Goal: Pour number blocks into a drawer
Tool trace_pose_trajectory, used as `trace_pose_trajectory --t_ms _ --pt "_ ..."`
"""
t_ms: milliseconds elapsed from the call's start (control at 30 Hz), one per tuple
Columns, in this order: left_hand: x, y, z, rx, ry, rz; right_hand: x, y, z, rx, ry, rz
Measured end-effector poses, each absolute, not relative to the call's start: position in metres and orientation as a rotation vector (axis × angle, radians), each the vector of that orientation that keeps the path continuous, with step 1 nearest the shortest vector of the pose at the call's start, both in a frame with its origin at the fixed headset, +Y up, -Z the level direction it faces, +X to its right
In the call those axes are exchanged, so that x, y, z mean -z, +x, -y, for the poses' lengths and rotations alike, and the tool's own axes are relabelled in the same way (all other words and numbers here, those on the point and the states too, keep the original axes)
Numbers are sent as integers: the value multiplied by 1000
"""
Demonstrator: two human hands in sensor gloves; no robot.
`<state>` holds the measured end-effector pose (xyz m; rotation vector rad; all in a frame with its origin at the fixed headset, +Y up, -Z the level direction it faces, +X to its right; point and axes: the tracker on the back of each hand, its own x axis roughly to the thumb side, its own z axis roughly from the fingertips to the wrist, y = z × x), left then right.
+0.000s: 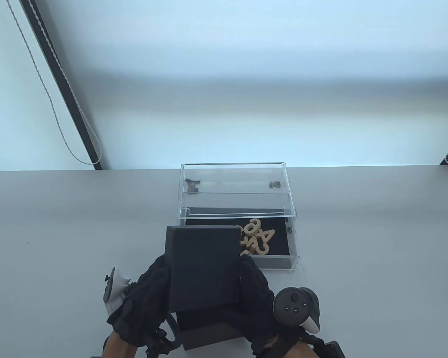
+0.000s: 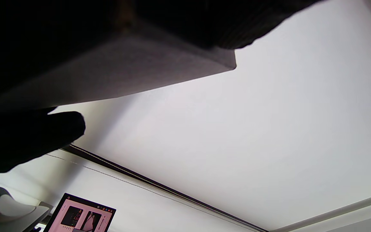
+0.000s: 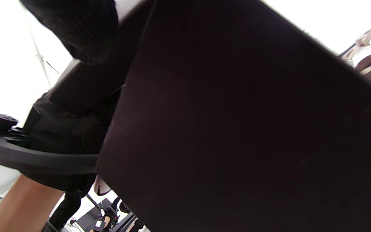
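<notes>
Fingers of your left hand [image 1: 145, 298] press against the left side of the black box [image 1: 201, 268], and fingers of your right hand [image 1: 259, 294] clamp its right side; both hands grip it between them. In the left wrist view, one dark fingertip [image 2: 60, 129] lies just below the box's grey underside [image 2: 124, 71]. In the right wrist view, the box wall [image 3: 237, 129] fills most of the frame.

You hold the box tipped forward, its far edge over the near left corner of the open drawer [image 1: 280, 263]. The drawer is pulled out toward you from a clear acrylic case [image 1: 235, 175] and has a black liner.

Wooden number blocks [image 1: 255, 238] lie piled in the drawer, just beside the box's far right corner. A 6 and a 2 can be read among them.

Trackers sit on the backs of both hands, and the case stands on the grey table [image 1: 377, 223].
</notes>
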<state>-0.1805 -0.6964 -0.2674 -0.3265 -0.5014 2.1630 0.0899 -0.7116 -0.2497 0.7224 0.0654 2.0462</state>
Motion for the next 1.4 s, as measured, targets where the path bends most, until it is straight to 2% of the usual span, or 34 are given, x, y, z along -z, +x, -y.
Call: trace_pose_trajectory --t_ms 467,633,767,867,967,1400 --pt "264 -172 693 -2197 -387 562 246 88 708 -1936 756 -42" --pt "262 -174 688 -2169 -347 554 245 89 705 -1873 756 26" --pt "260 -184 678 -2051 -246 535 243 89 701 -1868 776 45" --pt "258 -193 667 -1836 -110 576 241 90 697 -1878 797 64" --pt "257 -201 661 -1712 -58 588 239 91 695 -1874 804 50" --pt "260 -214 670 -1474 -200 498 236 96 696 -1957 783 -32"
